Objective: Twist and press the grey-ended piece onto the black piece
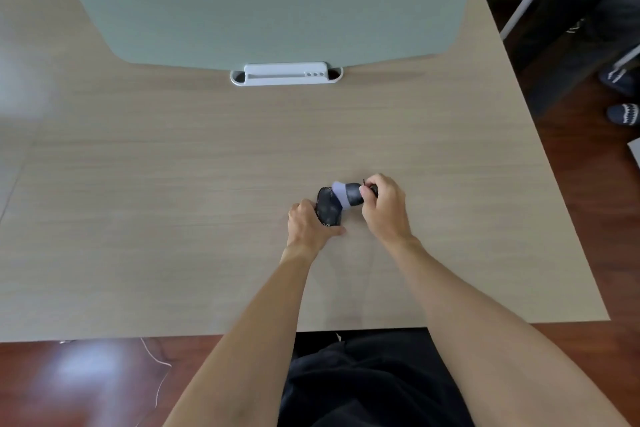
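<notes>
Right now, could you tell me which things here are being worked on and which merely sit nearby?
In hand:
dark socks, held by left hand
grey-cuffed sock end, pinched by right hand

Nearby:
white bracket
green divider panel
wooden table

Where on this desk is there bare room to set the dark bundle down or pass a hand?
Bare wood lies left of the left hand, between the hands and the white bracket under the grey-green divider, and right of the right hand to the desk edge. Crowded only where both hands grip the dark bundle.

Dark rolled socks on table
</notes>
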